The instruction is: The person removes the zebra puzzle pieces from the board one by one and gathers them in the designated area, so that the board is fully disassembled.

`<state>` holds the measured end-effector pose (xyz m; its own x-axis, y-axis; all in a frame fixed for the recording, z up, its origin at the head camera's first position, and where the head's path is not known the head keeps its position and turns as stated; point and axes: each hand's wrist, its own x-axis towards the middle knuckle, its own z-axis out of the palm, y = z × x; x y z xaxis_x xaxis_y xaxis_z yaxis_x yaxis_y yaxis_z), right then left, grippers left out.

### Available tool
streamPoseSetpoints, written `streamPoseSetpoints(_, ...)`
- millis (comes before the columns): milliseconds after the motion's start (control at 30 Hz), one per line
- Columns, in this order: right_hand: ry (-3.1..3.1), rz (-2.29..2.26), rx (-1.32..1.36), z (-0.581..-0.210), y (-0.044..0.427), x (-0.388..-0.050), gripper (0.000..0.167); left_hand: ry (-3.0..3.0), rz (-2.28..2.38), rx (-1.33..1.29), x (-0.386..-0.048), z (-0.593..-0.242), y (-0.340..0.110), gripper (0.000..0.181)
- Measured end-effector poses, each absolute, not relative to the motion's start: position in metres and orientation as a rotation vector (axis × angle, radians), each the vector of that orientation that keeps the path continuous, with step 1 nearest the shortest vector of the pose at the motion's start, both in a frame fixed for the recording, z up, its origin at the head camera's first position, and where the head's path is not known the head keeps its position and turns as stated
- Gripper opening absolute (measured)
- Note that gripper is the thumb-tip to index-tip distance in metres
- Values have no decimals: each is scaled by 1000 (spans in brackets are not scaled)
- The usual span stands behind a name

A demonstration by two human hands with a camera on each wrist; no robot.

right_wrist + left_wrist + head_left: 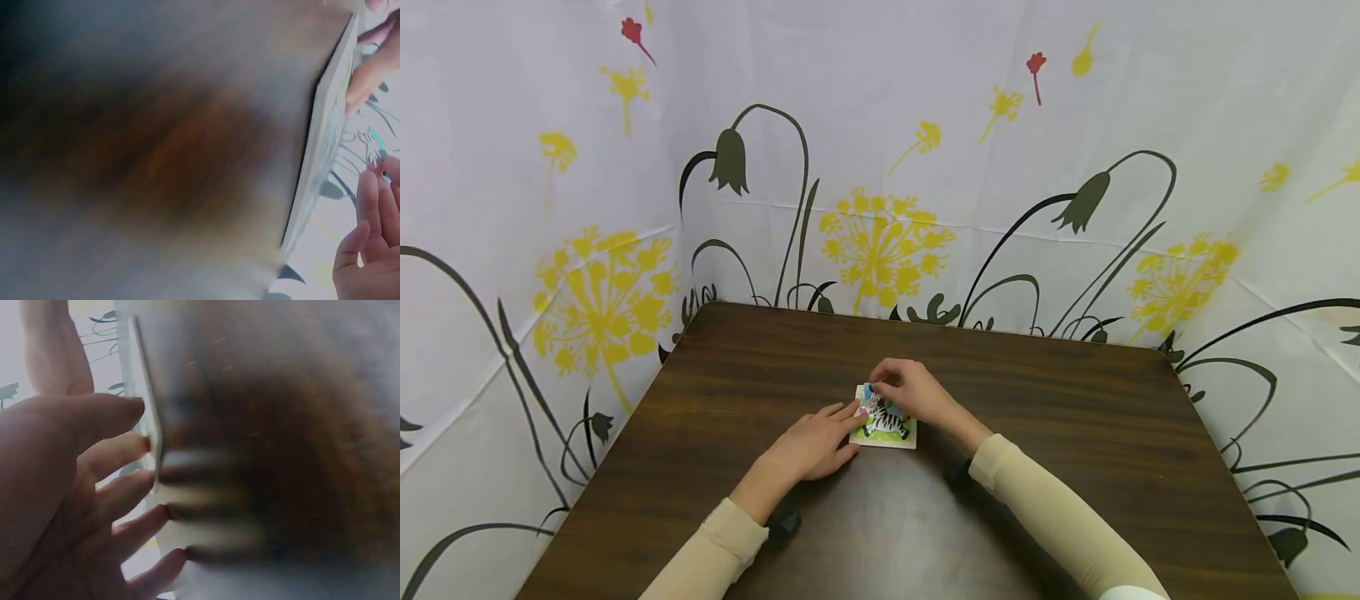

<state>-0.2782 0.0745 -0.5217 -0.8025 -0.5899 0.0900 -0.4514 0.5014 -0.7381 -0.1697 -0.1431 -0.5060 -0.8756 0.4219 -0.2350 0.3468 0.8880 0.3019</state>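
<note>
A small square puzzle board (891,443) with a zebra on green grass lies on the table. My left hand (811,443) rests at its left side, fingers stretched onto the board; the left wrist view shows the thumb and fingertips along the board's edge (150,400). Over the far part of the board, my right hand (917,393) pinches a puzzle piece (370,147) between thumb and fingers. That piece shows black and white stripes and a bit of green in the right wrist view. The right hand covers the board's upper right corner in the head view.
Dark wood tabletop (760,367) surrounds the board on all sides. White cloth (880,125) printed with flowers hangs behind the table and at both sides. Dark wrist devices (785,525) sit under the forearms.
</note>
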Motion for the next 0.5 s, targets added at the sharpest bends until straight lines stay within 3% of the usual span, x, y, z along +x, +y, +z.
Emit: streamPoseSetpoints(500,2629,-1314,-680,-506,141,-281,10,2728,460,539,-177,-502,-146,58)
